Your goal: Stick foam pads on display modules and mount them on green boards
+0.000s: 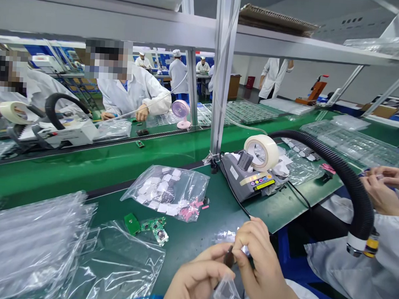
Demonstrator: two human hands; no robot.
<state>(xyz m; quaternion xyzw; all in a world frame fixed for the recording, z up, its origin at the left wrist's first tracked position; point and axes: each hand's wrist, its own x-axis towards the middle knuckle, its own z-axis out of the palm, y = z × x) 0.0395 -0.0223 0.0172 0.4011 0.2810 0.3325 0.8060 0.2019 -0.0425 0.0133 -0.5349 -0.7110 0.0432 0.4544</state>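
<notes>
My left hand [196,276] is closed, with thumb and forefinger pinching a small dark flat piece [229,257]. The fingers of my right hand [259,255] are pinched together at the upper edge of that piece; the fingers hide most of it, so its kind is unclear. A clear folded plastic piece [228,296] sits at my left thumb, low in the picture. Behind my hands, small shiny bits [226,236] lie on the green mat. Left of them are green circuit boards [157,229] and a clear bag [165,190] of white squares and pink pieces.
Clear plastic trays [27,243] are stacked at left beside an empty clear bag [116,265]. A grey machine [245,176] carries a tape roll [261,152]. A black flexible hose [345,175] arches at right, near a co-worker's hands [383,186]. A metal post [219,79] rises behind.
</notes>
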